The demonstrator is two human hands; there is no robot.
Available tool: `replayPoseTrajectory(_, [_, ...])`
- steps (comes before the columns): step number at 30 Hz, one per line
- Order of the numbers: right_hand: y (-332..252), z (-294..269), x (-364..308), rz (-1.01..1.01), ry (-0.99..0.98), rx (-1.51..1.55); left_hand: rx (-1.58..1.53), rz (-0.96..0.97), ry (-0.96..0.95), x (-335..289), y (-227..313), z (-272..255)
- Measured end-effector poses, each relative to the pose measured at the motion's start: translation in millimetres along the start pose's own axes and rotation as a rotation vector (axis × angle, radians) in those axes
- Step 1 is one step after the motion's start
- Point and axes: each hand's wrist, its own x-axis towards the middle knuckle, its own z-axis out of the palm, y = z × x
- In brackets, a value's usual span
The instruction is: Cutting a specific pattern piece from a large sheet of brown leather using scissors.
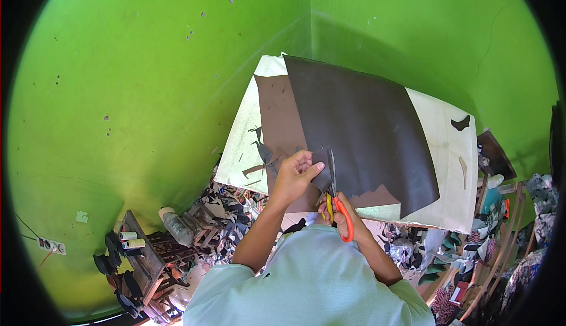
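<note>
My left hand (293,175) pinches a small dark piece of sheet material (322,181), thumb on top. Beside it, my right hand (349,209) grips a pair of scissors (341,210) with orange and yellow handles. Their blades point away from me along the right side of the small piece; whether they are biting into it I cannot tell. Both hands are over the near part of a large dark brown sheet (365,119), which looks like leather or vinyl. A lighter brown sheet (278,110) shows at its left.
A pale work surface (448,166) carries the sheets, some dark scraps (259,143) and a black offcut (460,123). Green walls meet behind it. Offcuts (227,208) litter the floor. A wooden bench (144,261) with thread spools (134,243) stands left; a wooden rack (501,249) right.
</note>
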Motion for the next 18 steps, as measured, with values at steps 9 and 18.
replayPoseTrajectory(9, [11, -11, -3, 0.058, 0.021, -0.048, 0.107, 0.023, 0.068, -1, -13, 1])
replayPoseTrajectory(18, [9, -10, -2, -0.014, 0.074, -0.039, 0.109, 0.047, 0.071, 1, 1, 10])
